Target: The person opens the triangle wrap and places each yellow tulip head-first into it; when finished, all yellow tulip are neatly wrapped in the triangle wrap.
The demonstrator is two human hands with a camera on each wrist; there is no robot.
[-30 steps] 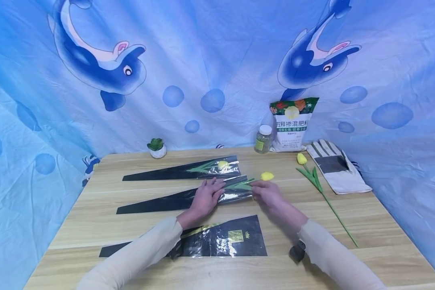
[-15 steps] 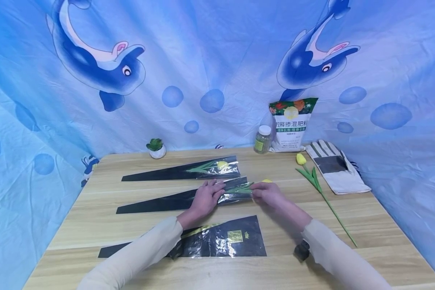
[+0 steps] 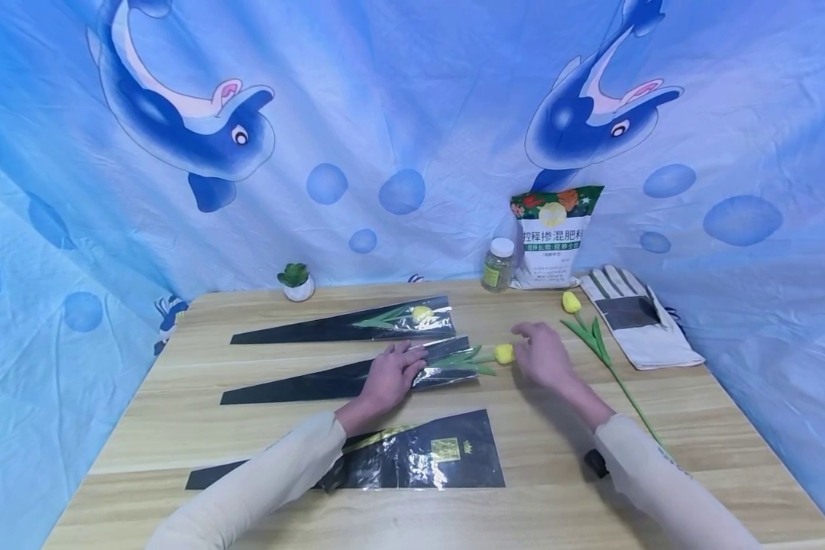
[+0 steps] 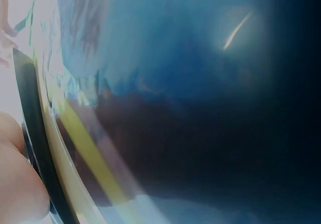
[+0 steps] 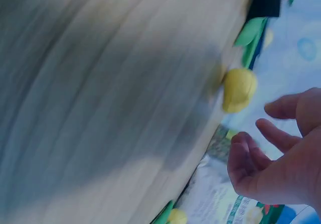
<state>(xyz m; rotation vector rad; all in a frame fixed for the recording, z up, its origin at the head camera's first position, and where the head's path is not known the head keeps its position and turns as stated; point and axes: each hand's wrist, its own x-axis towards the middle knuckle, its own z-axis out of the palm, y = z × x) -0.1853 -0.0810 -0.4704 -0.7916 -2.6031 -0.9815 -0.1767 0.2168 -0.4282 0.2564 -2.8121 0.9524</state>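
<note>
**Tulip half in its sleeve, right hand off it**

The yellow tulip (image 3: 503, 353) lies stem-first in the middle black sleeve (image 3: 347, 377), long axis left–right, bloom poking out. The left hand (image 3: 387, 376) presses flat on that sleeve. The right hand (image 3: 545, 355), fingers relaxed and empty, hovers just right of the bloom.

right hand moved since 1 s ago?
Yes. The right hand has let go of the yellow tulip at the middle sleeve's mouth and shifted right, toward the loose tulip beside the work glove; its fingers are now relaxed.
</note>
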